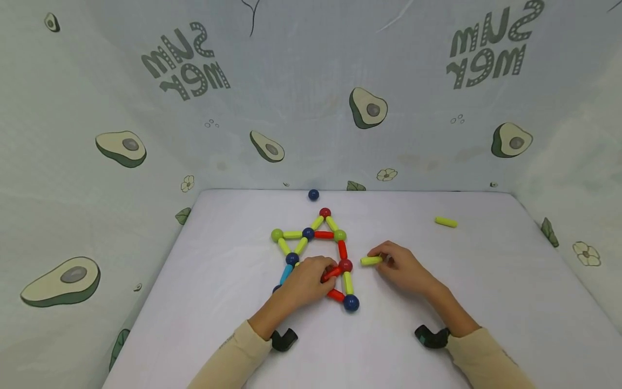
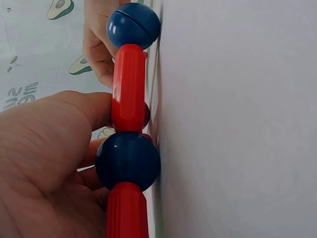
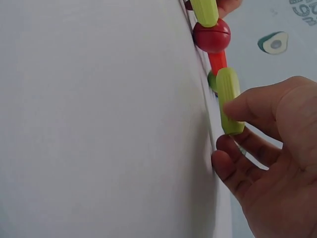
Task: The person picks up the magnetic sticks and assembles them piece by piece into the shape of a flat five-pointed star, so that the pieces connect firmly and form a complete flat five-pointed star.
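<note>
A flat figure of magnetic balls and rods lies on the white table. My left hand (image 1: 308, 280) reaches over its near part and pinches a red rod (image 1: 331, 274), which runs to a red ball (image 1: 345, 265). Part of the figure is hidden under that hand. In the left wrist view, a red rod (image 2: 129, 89) joins two balls, the nearer a blue ball (image 2: 128, 161) beside the thumb. Right of the figure, my right hand (image 1: 400, 266) pinches a yellow-green rod (image 1: 371, 261) between thumb and fingers. That rod is apart from the red ball, its free end pointing left.
A loose blue ball (image 1: 313, 195) sits at the table's far edge. Another yellow-green rod (image 1: 446, 222) lies at the back right. The figure's far tip ends in a red ball (image 1: 325, 213). Behind the table hangs a cloth (image 1: 311, 108) printed with avocados.
</note>
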Tool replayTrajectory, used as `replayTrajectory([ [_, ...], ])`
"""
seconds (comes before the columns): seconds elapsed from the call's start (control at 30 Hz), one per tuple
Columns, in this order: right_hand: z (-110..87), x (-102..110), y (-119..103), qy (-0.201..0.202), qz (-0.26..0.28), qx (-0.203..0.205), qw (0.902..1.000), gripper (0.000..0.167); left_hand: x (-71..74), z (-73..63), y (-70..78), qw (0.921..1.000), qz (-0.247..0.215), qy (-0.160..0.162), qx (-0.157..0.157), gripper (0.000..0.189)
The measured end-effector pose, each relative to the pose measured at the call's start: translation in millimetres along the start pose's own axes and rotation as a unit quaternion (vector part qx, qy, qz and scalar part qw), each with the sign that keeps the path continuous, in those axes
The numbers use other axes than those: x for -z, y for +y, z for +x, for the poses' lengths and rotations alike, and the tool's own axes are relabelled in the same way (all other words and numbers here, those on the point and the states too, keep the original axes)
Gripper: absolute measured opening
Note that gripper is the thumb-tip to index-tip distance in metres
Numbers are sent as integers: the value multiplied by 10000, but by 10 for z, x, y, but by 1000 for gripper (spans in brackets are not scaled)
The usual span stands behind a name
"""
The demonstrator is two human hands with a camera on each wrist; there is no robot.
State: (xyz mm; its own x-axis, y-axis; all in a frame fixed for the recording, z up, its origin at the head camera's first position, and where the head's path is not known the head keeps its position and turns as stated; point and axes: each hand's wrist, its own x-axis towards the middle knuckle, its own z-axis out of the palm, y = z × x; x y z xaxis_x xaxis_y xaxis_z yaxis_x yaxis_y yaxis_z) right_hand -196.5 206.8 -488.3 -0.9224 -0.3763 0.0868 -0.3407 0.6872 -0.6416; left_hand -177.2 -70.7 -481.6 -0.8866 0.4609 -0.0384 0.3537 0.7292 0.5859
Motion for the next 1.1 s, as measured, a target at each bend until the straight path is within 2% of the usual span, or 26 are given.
replayTrajectory([
  [0.23, 53, -66, -90, -363, 107, -88, 9992, 27, 2, 12, 1, 10000, -1, -18, 48, 33],
  [0.53, 61, -85, -92, -383, 137, -56, 9992, 27, 1, 13, 4, 10000, 31, -20, -4, 34],
  [0.63, 48, -23, -65, -196, 72, -90, 9997, 27, 2, 11, 2, 10000, 26, -13, -36, 34],
  [0.77, 42, 179, 80, 287, -125, -326, 9990, 30, 7, 10, 3, 10000, 18, -43, -44, 34],
  [0.97, 35, 615, 479, 1042, -296, -744, 9913, 35, 10, 2, 2, 10000, 10, -90, -1, 34],
  [1.1, 32, 861, 751, 1345, -399, -978, 9853, 37, 1, 0, -2, 10000, 2, -55, -5, 34],
])
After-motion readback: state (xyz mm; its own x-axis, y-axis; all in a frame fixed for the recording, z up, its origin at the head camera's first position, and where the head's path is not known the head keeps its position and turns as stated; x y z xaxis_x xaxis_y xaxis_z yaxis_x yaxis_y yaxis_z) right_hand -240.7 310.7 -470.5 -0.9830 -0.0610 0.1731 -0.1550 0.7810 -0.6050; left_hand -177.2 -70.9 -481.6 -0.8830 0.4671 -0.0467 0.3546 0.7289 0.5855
